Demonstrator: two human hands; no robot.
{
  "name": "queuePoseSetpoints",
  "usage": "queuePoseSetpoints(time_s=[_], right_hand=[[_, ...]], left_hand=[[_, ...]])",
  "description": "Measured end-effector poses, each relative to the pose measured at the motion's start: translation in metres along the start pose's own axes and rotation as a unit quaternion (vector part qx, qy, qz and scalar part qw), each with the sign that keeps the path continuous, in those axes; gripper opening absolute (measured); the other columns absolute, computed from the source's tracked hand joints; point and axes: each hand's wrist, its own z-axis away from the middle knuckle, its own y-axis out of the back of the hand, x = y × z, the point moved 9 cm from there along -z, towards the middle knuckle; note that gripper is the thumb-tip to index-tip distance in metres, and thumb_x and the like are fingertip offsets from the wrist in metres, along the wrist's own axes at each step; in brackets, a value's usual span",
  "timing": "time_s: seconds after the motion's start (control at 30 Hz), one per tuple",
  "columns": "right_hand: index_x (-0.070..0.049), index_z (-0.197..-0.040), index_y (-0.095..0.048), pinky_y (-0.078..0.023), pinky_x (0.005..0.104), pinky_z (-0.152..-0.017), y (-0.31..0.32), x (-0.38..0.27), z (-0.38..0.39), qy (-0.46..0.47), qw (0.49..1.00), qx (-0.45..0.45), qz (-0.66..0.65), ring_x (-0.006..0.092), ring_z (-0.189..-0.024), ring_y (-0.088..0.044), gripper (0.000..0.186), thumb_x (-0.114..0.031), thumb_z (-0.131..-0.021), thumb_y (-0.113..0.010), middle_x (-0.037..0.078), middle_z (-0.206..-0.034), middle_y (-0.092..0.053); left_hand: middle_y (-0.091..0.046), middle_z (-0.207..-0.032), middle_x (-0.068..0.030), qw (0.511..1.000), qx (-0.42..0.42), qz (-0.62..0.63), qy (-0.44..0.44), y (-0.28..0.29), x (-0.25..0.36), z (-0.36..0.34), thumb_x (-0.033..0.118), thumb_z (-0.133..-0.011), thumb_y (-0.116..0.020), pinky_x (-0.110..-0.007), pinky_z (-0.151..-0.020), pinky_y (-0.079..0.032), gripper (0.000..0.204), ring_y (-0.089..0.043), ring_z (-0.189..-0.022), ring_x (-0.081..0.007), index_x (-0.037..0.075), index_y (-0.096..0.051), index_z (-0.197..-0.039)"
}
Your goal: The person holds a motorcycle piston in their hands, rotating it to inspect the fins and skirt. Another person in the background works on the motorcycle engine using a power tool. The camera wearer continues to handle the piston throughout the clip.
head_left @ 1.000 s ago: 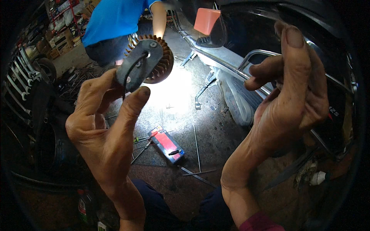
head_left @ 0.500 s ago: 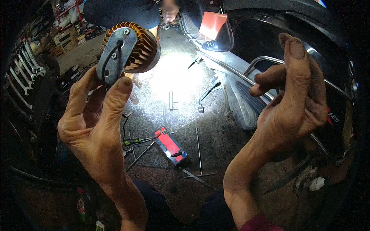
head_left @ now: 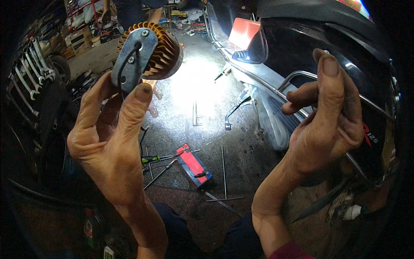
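My left hand (head_left: 108, 138) is raised and grips a round lamp (head_left: 161, 56) by its flat grey metal bracket (head_left: 133, 62), between thumb and fingers. Gold cooling fins circle the lamp's back, and a black cable comes out through the bracket, fixed with two screws. The lamp's front faces away from me, hidden. At the right, level with it, my right hand (head_left: 325, 116) is held up beside the motorcycle. Its thumb and forefinger tips are pressed together, the other fingers curled; anything between them is hidden.
A strong bright patch lights the floor (head_left: 172, 125) ahead. There lie a red-and-black box (head_left: 192, 166), a T-handle wrench (head_left: 224, 172), a green-handled screwdriver (head_left: 151, 159) and a socket tool (head_left: 228, 125). Wrenches (head_left: 32, 73) hang at left. A motorcycle (head_left: 297, 47) stands at right; a person (head_left: 129, 13) is beyond.
The view has shifted slightly, so the floor and motorcycle sit a little further right. The person beyond has moved left, and their hand has left its former place. Both my hands keep their hold.
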Motion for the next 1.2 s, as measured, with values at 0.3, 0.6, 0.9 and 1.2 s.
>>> queuePoseSetpoints(time_s=[0.3,0.6,0.9,1.2], right_hand=[[0.002,-0.095,-0.066,-0.042,0.0203,-0.031,-0.004,-0.002,0.002,0.011,1.000,0.002,0.001,0.0084,-0.037,-0.052,0.028,-0.025,-0.091,-0.060,0.009,-0.056,-0.061],[0.002,-0.094,-0.066,-0.041,0.0202,-0.032,-0.004,-0.003,0.001,0.004,1.000,0.003,0.001,0.0088,-0.037,-0.052,0.027,-0.024,-0.091,-0.060,0.008,-0.053,-0.060],[0.000,-0.089,-0.068,-0.045,0.0217,-0.044,-0.039,0.038,0.009,-0.077,0.984,-0.151,-0.050,0.0092,-0.053,-0.062,0.014,-0.014,-0.088,-0.066,0.005,-0.064,-0.065],[0.003,-0.098,-0.066,-0.053,0.0301,-0.059,-0.114,0.027,0.077,0.002,0.929,-0.368,-0.048,0.0211,-0.071,-0.068,0.020,-0.001,-0.078,-0.066,0.016,-0.084,-0.069]], left_hand=[[-0.067,-0.103,-0.0082,1.000,0.025,-0.018,-0.007,0.006,0.002,-0.001,0.009,-0.083,-0.071,-0.027,-0.089,-0.044,0.035,-0.060,-0.093,-0.0138,-0.004,-0.061,-0.114],[-0.067,-0.101,-0.0091,0.999,-0.016,0.022,0.022,-0.007,0.000,0.003,0.006,-0.083,-0.071,-0.026,-0.086,-0.046,0.036,-0.061,-0.091,-0.0133,-0.005,-0.061,-0.115],[-0.068,-0.092,-0.0104,0.999,0.003,0.049,0.010,-0.007,0.004,0.001,0.006,-0.080,-0.073,-0.025,-0.074,-0.051,0.035,-0.063,-0.083,-0.0126,-0.006,-0.061,-0.111],[-0.066,-0.102,-0.0127,0.986,-0.031,0.156,0.058,-0.025,-0.025,0.003,0.002,-0.082,-0.071,-0.026,-0.086,-0.048,0.038,-0.063,-0.091,-0.0141,-0.008,-0.058,-0.115]])
